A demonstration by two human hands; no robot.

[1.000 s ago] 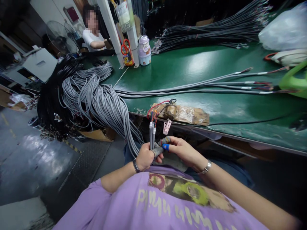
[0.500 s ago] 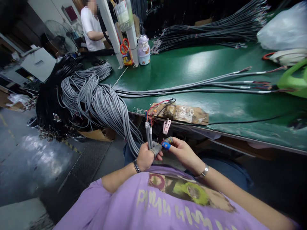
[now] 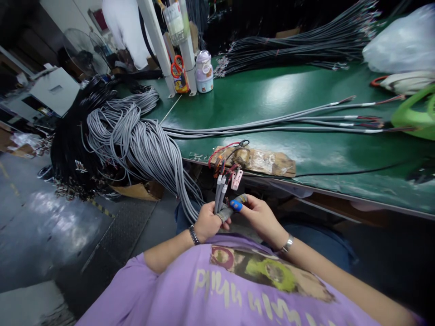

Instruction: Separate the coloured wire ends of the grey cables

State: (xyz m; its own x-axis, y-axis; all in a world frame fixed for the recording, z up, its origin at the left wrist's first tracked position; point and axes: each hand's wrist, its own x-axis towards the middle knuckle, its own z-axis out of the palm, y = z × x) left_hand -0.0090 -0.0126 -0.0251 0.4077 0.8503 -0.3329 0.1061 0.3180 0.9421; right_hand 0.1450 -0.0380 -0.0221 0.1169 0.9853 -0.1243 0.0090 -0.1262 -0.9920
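My left hand [image 3: 208, 222] is closed round several grey cables [image 3: 220, 192]. Their white-banded ends stick up past my fingers, with thin coloured wires fanning out at the tips. My right hand [image 3: 260, 215] is pinched close beside my left thumb, a blue wrap on one finger. What lies in that pinch is too small to make out. Just beyond the cable ends, at the bench edge, are a pink clip [image 3: 237, 179] and a worn wooden block [image 3: 268, 162] with red and black wires on it.
A large bundle of grey cables [image 3: 136, 131] hangs over the bench's left end, beside black cables [image 3: 68, 136]. Four-legged clutter aside, grey cables [image 3: 258, 124] stretch along the green bench [image 3: 272, 90]. A bottle [image 3: 204, 74], black cables [image 3: 288, 50] and a plastic bag [image 3: 403, 40] stand farther back.
The cable ends in my left hand have shifted right, towards the pink clip, and more ends show. My right hand stays pinched close by. The person behind has moved.
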